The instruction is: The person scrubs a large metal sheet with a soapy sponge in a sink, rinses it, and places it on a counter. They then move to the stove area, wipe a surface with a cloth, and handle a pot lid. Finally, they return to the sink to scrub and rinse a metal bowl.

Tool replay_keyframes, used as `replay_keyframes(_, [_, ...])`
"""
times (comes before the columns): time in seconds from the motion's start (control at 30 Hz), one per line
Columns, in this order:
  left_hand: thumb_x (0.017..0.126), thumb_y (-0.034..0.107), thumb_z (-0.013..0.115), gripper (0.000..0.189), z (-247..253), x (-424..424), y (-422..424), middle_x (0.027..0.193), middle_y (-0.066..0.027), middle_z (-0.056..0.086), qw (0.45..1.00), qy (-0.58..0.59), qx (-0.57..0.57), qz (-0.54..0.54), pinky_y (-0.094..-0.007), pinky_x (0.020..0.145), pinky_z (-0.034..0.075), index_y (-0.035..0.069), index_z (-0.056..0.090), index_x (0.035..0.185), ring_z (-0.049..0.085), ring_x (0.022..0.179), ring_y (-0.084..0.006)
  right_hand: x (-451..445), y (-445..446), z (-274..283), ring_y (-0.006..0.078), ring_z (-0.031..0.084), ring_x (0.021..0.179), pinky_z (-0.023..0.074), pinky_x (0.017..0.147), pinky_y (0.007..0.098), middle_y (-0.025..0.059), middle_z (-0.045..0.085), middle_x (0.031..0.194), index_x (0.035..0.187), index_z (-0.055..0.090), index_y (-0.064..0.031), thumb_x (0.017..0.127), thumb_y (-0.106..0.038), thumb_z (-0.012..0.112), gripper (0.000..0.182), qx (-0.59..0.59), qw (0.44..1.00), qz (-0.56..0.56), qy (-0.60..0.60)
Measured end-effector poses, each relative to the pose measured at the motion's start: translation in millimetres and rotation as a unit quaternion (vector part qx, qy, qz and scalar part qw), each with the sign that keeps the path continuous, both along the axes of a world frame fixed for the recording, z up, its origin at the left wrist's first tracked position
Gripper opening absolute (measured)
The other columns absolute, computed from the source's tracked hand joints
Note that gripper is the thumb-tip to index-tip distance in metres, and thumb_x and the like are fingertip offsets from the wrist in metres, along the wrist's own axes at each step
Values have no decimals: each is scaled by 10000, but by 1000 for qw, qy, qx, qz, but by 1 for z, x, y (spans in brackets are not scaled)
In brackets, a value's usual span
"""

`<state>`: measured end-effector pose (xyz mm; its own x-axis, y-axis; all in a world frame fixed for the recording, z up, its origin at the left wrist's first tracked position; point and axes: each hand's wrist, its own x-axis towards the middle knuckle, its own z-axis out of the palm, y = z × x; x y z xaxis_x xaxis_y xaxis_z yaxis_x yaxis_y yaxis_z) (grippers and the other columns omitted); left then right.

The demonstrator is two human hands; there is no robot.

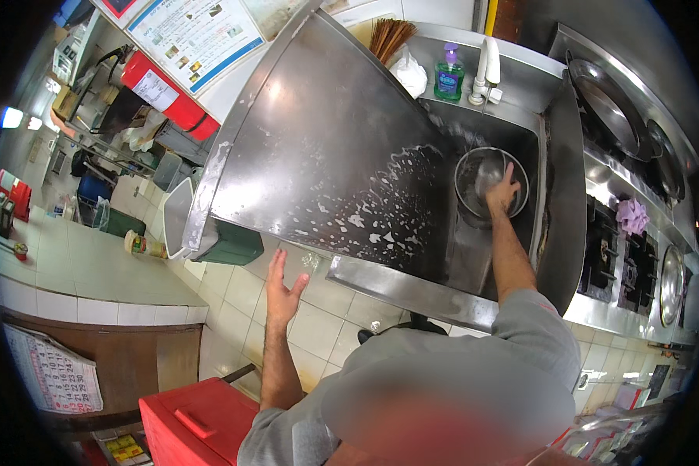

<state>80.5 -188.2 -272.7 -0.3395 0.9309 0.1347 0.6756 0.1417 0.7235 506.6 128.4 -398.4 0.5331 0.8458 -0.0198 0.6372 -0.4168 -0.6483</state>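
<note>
My right hand (502,191) reaches into a round metal bowl (472,166) in the stainless steel sink basin (463,250); whether its fingers grip anything cannot be told. Above the basin stands a white faucet (489,64). Beside it are a green pump bottle of liquid soap (449,76) and a white plastic bag (409,73). Raised with its fingers apart, my left hand (284,288) is empty, off the near edge of the steel drainboard (303,116). White suds and wet spots lie on the drainboard towards the basin.
A stick broom (391,36) stands behind the sink. Right of it are gas burners (603,250), large metal pans (609,108) and a purple cloth (632,216). At left are a green bin (233,244), a red fire extinguisher (166,93) and a tiled counter (93,262); a red box (198,419) sits lower left.
</note>
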Motion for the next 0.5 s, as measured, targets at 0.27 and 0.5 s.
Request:
replay_keyframes(0.27, [770, 180, 711, 512, 11, 40, -8, 1285, -194, 474, 993, 83, -55, -63, -379, 900, 441, 25, 507, 1213, 465, 1186, -318, 56, 38, -108, 482, 450, 1108, 494, 826, 500, 219, 243, 1392, 1398, 193, -313, 882, -50, 432, 626, -138, 988, -20, 66])
replay_keyframes(0.5, [787, 207, 694, 468, 82, 80, 6, 1148, -139, 574, 965, -41, -123, -227, -358, 833, 474, 67, 532, 1203, 582, 989, -271, 60, 23, -75, 461, 503, 997, 520, 611, 611, 233, 399, 1245, 1326, 297, -146, 778, 29, 407, 585, -3, 811, -132, 570])
